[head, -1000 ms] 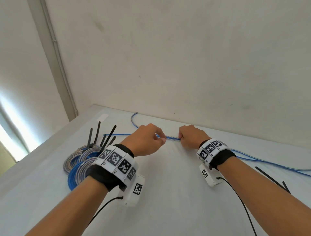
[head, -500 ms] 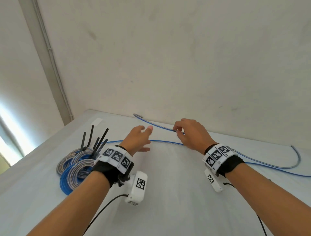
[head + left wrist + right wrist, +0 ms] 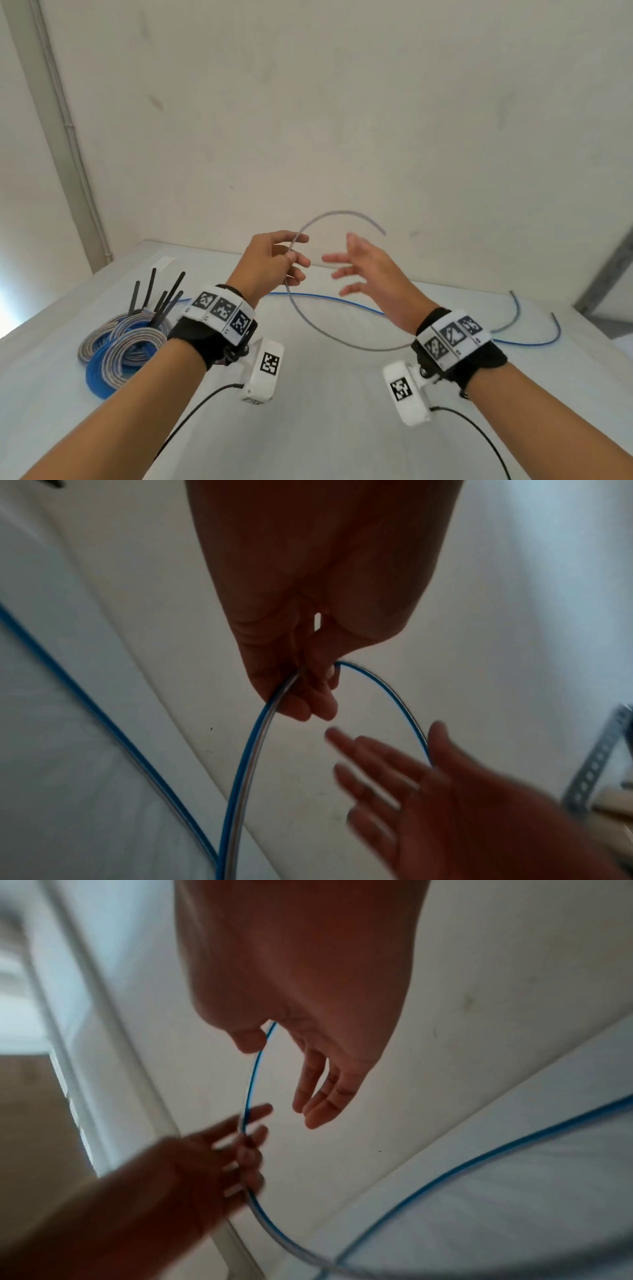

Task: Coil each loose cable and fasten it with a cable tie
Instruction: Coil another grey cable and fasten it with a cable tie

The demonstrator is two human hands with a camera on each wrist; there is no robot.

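Left hand holds a raised loop of cable, right hand released beside it.

Left hand (image 3: 274,262) grip: fingers curled round the loose cable (image 3: 329,337), thin, blue on one side and clear-grey on the other; it arcs up over the hands and its long run trails right across the white table (image 3: 308,428). Right hand (image 3: 368,274) grip is released, fingers spread, blurred, holding nothing. Tied blue and grey coils (image 3: 120,346) with black cable ties (image 3: 150,291) sticking up sit at table left.

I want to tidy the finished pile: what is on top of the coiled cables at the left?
Black cable ties stick up from the coiled cables, several of them, fanned out. Where they fasten round the coils is hidden among the loops.
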